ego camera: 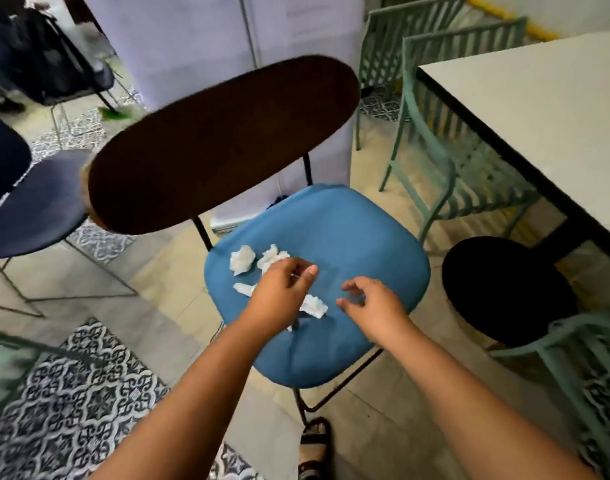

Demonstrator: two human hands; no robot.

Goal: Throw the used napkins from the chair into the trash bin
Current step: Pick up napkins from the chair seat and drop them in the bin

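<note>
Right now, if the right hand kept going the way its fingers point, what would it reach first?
The right hand points left across the blue chair seat, fingers loosely curled and holding nothing. First in its line looks to be the crumpled napkin lying between the hands, just below the left hand. Depth is unclear, so it might pass above.

Both bare forearms reach forward and inward from the lower edge of the view. The left hand (282,293) is palm down, its fingers loosely curled with thumb and forefinger drawn close. The right hand (372,303), just beside it, has relaxed, slightly spread fingers and holds nothing.
</note>
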